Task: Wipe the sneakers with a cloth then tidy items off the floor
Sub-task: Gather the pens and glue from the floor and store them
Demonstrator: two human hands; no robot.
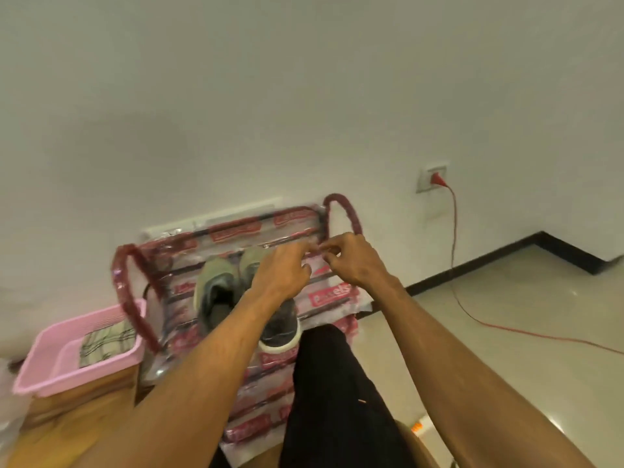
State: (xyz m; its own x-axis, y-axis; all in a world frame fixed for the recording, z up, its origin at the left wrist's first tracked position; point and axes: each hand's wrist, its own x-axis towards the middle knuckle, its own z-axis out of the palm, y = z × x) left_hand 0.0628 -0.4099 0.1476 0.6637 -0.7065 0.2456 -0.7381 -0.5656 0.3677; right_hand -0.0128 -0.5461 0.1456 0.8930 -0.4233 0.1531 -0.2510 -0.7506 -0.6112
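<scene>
A pair of grey-green sneakers (216,285) stands on the top shelf of a shoe rack (236,231) wrapped in red-printed clear plastic. My left forearm crosses the right sneaker (280,329) and hides part of it. My left hand (283,268) and my right hand (354,261) meet over the rack's back right rail, beside the sneakers. Their fingertips are curled together and seem to pinch the plastic wrap (317,248) there. A checked cloth (108,339) lies in a pink basket (50,366) to the left of the rack.
The rack stands against a white wall. A red cable (506,329) runs from a wall socket (434,179) across the tiled floor on the right. My black-trousered leg (331,383) is in front of the rack. The basket rests on a wooden surface (67,417).
</scene>
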